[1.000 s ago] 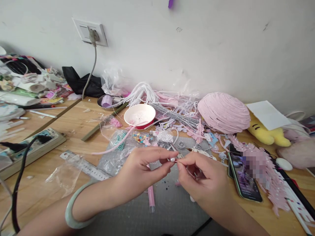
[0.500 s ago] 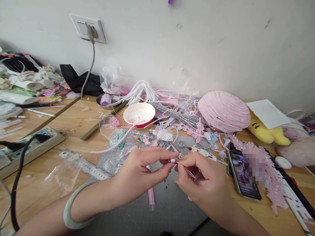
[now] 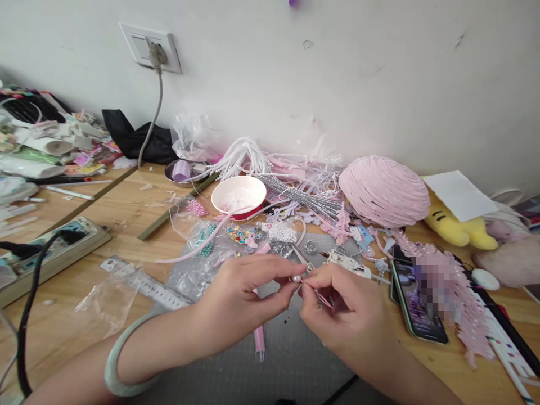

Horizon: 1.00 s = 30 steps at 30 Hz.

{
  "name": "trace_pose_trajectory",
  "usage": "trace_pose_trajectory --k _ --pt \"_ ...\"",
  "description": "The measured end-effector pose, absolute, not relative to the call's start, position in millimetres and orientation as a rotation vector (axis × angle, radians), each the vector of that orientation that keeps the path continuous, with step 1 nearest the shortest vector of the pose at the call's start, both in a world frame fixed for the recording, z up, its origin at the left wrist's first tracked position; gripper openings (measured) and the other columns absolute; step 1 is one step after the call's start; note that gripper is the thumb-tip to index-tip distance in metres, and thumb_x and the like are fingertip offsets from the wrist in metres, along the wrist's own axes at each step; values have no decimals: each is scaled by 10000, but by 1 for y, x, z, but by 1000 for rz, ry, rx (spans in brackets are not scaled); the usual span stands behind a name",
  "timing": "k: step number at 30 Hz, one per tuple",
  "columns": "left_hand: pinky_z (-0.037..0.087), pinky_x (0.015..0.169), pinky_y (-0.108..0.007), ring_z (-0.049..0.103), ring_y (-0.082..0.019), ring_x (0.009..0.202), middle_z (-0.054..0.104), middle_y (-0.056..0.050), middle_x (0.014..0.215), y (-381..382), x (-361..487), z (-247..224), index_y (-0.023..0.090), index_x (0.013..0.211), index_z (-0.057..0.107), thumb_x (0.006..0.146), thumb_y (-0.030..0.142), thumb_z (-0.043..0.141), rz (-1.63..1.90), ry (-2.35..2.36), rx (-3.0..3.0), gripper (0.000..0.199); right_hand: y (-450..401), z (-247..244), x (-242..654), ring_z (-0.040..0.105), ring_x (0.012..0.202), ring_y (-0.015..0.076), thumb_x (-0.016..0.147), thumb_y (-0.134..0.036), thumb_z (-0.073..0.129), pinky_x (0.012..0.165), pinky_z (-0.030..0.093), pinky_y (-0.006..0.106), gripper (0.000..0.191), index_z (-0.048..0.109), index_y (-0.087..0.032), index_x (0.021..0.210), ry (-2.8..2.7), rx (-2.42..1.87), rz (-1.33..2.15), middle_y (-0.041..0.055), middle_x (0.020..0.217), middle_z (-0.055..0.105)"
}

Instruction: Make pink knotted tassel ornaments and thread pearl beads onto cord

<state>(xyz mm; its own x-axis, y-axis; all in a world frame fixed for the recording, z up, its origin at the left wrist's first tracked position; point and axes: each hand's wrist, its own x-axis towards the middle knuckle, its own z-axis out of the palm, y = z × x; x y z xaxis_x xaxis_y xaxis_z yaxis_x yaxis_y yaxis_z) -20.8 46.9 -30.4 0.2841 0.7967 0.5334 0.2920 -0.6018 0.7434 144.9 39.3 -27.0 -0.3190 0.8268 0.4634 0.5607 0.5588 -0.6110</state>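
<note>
Between the thumb and forefinger of my left hand (image 3: 251,301) is a small white pearl bead (image 3: 296,279). My right hand (image 3: 348,306) is closed in a pinch right beside the bead, with a thin pink cord (image 3: 324,299) running through its fingers. Whether the cord passes into the bead is too small to tell. Just behind my fingertips are metal blades (image 3: 300,254), perhaps of scissors. A pile of white pearl beads (image 3: 282,233) lies farther back. Below my left hand, a pink strip in clear wrap (image 3: 259,340) rests on the grey mat (image 3: 295,360).
A red-and-white bowl (image 3: 238,197) stands behind my hands, a large pink wound ball (image 3: 383,191) at back right. A phone (image 3: 419,306) lies right of my right hand. To the left are a ruler (image 3: 145,283) and a power strip (image 3: 63,253) with a black cable.
My right hand has shifted slightly left, and its fingertips are closer to the bead. The cord's loop has moved a little. My left hand keeps its pinch nearly in place.
</note>
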Motion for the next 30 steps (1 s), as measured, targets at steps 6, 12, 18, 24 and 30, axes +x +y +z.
trace_pose_trajectory --k 6,12,18,24,30 --pt "519 620 -142 674 -93 656 741 -38 771 47 -22 -32 115 906 688 742 29 619 1276 967 2104 199 36 -26 149 455 432 70 811 -154 492 429 383 195 131 564 -157 702 -2036 -1126 647 -23 534 543" --pt "523 645 -140 679 -96 686 739 -42 791 47 -23 -34 115 930 675 754 32 612 1304 947 2178 204 33 -26 152 520 484 92 834 -182 497 495 476 205 136 610 -167 760 -2006 -1173 741 -11 579 579" --pt "533 595 -177 676 -111 651 733 -27 765 47 -22 -35 157 937 663 777 60 591 1290 967 2222 201 33 -26 153 535 509 102 839 -181 495 539 505 228 148 625 -155 772 -2018 -1167 745 -3 597 576" --pt "533 595 -175 677 -116 660 727 -38 758 47 -23 -35 137 927 658 781 61 594 1306 946 2247 176 34 -26 153 547 520 107 842 -178 491 546 510 232 156 632 -155 778 -2025 -1158 751 2 606 587" --pt "532 658 -150 677 -98 705 728 -35 799 46 -24 -36 137 950 644 786 64 601 1320 947 2280 185 34 -25 153 559 529 113 844 -189 492 538 510 230 157 634 -160 786 -2022 -1176 756 8 616 604"
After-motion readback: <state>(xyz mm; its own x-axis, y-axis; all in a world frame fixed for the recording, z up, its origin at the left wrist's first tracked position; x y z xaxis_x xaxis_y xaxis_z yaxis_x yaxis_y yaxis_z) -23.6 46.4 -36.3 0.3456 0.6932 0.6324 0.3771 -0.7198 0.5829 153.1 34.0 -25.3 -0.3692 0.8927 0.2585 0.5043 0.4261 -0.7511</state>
